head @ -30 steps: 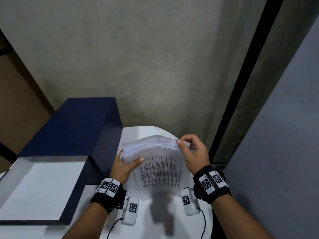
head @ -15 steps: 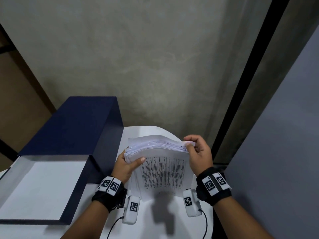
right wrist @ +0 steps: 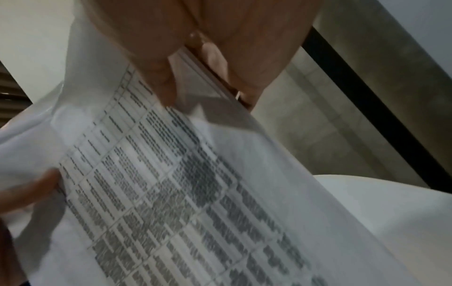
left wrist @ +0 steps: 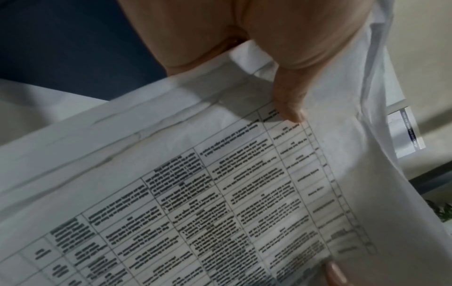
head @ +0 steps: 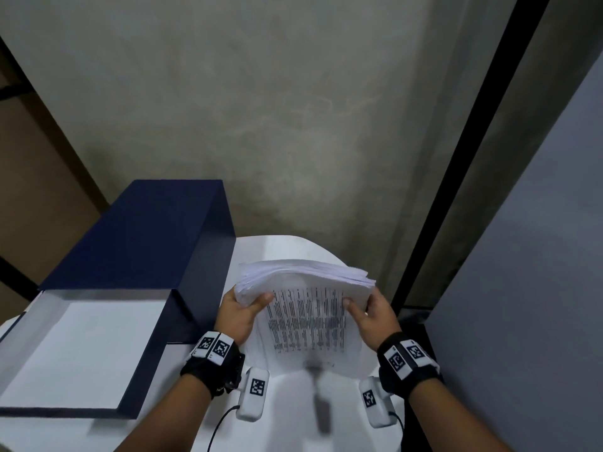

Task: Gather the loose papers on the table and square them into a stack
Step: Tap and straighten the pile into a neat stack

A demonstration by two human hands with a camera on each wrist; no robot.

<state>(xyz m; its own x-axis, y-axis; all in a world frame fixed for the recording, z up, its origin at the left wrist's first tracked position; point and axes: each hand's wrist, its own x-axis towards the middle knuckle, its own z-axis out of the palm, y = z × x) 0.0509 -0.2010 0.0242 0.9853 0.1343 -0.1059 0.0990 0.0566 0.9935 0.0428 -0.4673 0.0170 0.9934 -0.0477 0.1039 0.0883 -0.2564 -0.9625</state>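
Here, going from the left, a blue box [head: 137,256] sits open on the white counter [head: 287,412], and just beside it the left hand [head: 236,313] grips the left edge of the papers [head: 306,308], thumb on the printed face. The sheaf stands upright over the counter, its top edges fanned and uneven, while the right hand [head: 372,316] pinches the right edge. The sheets look light, limp and slippery against each other, so they are probably best held loosely by both side edges while tapped square.
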